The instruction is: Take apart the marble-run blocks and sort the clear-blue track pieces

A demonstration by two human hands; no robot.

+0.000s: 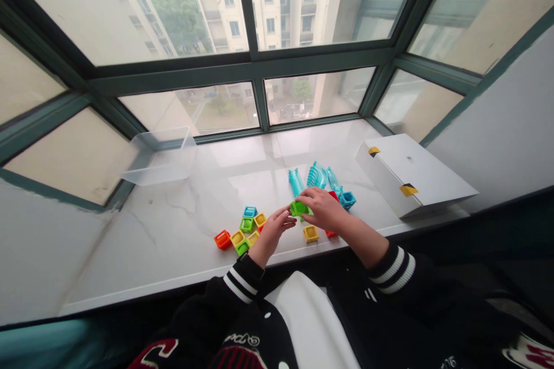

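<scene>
Through the head view, I saw the small green plastic block (298, 208) over the glossy white marbled surface (173, 230), at nine o'clock from the right hand (324, 207) and between one and two o'clock from the left hand (276, 229). Fingers hid its long axis from me. The right grip was closed on it; the left was loosely curved at its left edge, whether pressing I couldn't tell. A square yellow plastic block (310, 234) sat at five o'clock from the green one.
</scene>
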